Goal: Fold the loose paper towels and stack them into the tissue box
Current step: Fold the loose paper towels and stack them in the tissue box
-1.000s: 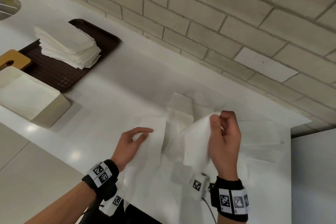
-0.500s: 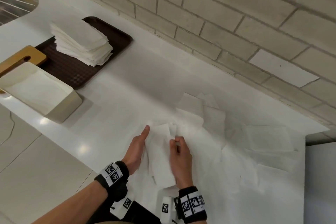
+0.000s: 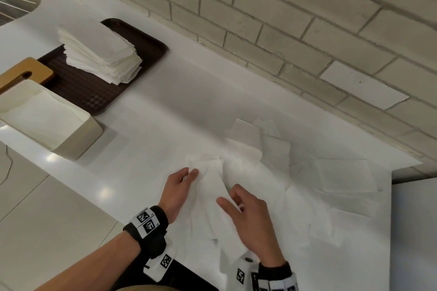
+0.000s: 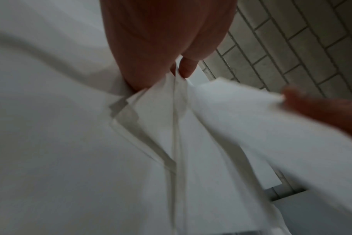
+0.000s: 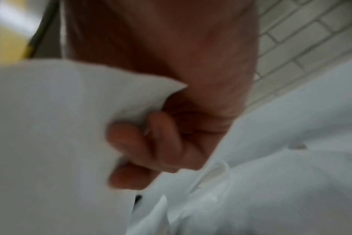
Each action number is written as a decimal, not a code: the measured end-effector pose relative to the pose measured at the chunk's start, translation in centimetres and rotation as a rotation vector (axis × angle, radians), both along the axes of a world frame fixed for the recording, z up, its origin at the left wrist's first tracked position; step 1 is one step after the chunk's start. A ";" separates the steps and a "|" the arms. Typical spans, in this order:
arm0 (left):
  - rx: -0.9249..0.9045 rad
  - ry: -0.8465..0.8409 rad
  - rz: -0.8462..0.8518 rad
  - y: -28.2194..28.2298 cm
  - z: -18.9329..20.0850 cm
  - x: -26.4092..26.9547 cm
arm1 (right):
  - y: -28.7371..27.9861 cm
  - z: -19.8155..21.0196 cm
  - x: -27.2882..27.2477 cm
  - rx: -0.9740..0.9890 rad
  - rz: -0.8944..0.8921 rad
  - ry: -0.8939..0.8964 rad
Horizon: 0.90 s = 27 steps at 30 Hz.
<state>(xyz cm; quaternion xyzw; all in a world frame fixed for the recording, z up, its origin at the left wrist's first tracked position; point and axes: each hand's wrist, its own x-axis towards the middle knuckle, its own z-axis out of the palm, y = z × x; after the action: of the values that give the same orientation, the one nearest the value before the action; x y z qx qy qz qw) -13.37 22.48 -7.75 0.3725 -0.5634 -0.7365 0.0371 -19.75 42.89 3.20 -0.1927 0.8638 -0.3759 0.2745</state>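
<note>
Cream tissue box [image 3: 78,142] — folded towels [image 3: 35,120] inside.

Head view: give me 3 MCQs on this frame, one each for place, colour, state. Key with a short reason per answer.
1. Where does the stack of folded towels sit?
A. in the tissue box
B. on the tray
C. on the floor

2. What colour is the tray?
A. dark brown
B. blue
C. white

3. What is the right hand doing?
A. hanging idle off the counter
B. gripping the tray
C. holding a paper towel with curled fingers

Key: B, the stack rests on the tray behind the tissue box; A, the tray's bare surface is dark brown; C, the right wrist view shows fingers curled on the towel's edge, while the left hand pinches its far end.
</note>
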 end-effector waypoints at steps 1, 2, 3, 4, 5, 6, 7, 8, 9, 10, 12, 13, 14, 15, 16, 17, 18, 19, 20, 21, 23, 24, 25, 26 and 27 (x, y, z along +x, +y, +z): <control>-0.019 0.001 -0.007 0.0 -0.1 0.0 | -0.1 0.7 0.0 -0.187 -0.043 -0.089; -0.049 0.009 -0.019 -0.1 -0.3 0.1 | -0.3 1.2 -0.1 -0.323 -0.100 -0.154; -0.084 0.012 -0.032 0.0 -0.3 0.1 | -0.5 1.3 -0.1 -0.410 -0.165 -0.176; -0.120 0.008 -0.043 0.1 -0.1 0.2 | -0.8 1.1 0.0 -0.463 -0.223 -0.185; -0.143 0.003 -0.048 0.2 0.1 0.2 | -1.1 0.5 0.1 -0.498 -0.276 -0.204; -0.154 0.000 -0.048 0.3 0.2 0.2 | -1.4 -0.3 0.2 -0.508 -0.319 -0.240; -0.145 0.000 -0.052 0.4 0.5 0.2 | -1.7 -1.3 0.3 -0.503 -0.338 -0.274; -0.125 -0.008 -0.052 0.4 0.7 0.2 | -2.0 -2.5 0.3 -0.474 -0.333 -0.295; -0.096 -0.021 -0.056 0.4 0.7 0.2 | -2.2 -3.8 0.4 -0.429 -0.313 -0.314; -0.064 -0.042 -0.059 0.3 0.8 0.2 | -2.5 -4.8 0.5 -0.375 -0.290 -0.336; -0.029 -0.084 -0.063 0.2 1.0 0.3 | -2.7 -6.1 0.6 -0.288 -0.276 -0.365; -0.028 -0.091 -0.065 0.1 1.0 0.3 | -2.8 -6.5 0.7 -0.267 -0.291 -0.368; -0.029 -0.084 -0.064 0.1 1.2 0.3 | -2.9 -6.5 0.8 -0.267 -0.319 -0.377; -0.030 -0.074 -0.059 0.1 1.3 0.4 | -3.1 -6.5 0.9 -0.280 -0.353 -0.384; -0.033 -0.064 -0.054 0.1 1.5 0.4 | -3.2 -6.2 0.8 -0.289 -0.387 -0.370; -0.037 -0.056 -0.055 0.2 1.7 0.4 | -3.4 -6.0 0.6 -0.299 -0.414 -0.343; -0.033 -0.050 -0.059 0.3 1.8 0.5 | -3.4 -5.6 0.4 -0.324 -0.418 -0.329; -0.022 -0.041 -0.066 0.4 1.8 0.5 | -3.6 -5.1 0.2 -0.383 -0.400 -0.346; -0.006 -0.033 -0.069 0.5 1.8 0.5 | -3.5 -4.8 0.0 -0.462 -0.370 -0.398; 0.002 -0.028 -0.071 0.4 1.9 0.5 | -3.5 -4.4 -0.2 -0.548 -0.349 -0.483; 0.019 -0.021 -0.071 0.3 1.8 0.5 | -3.1 -4.0 -0.4 -0.616 -0.297 -0.592; 0.030 -0.017 -0.067 0.2 2.0 0.5 | -2.9 -4.3 -0.5 -0.575 -0.282 -0.577; 0.038 -0.015 -0.062 0.2 2.2 0.4 | -2.7 -4.9 -0.5 -0.499 -0.265 -0.533; 0.044 -0.017 -0.057 0.2 2.4 0.4 | -2.6 -5.5 -0.6 -0.408 -0.256 -0.480; 0.047 -0.019 -0.053 0.2 2.5 0.4 | -2.5 -6.1 -0.6 -0.314 -0.256 -0.426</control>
<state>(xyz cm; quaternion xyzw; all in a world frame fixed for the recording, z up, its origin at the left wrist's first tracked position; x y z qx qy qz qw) -12.98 22.67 -5.23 0.3654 -0.5560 -0.7466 0.0035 -20.38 40.36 -2.90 -0.0389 0.7353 -0.5684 0.3671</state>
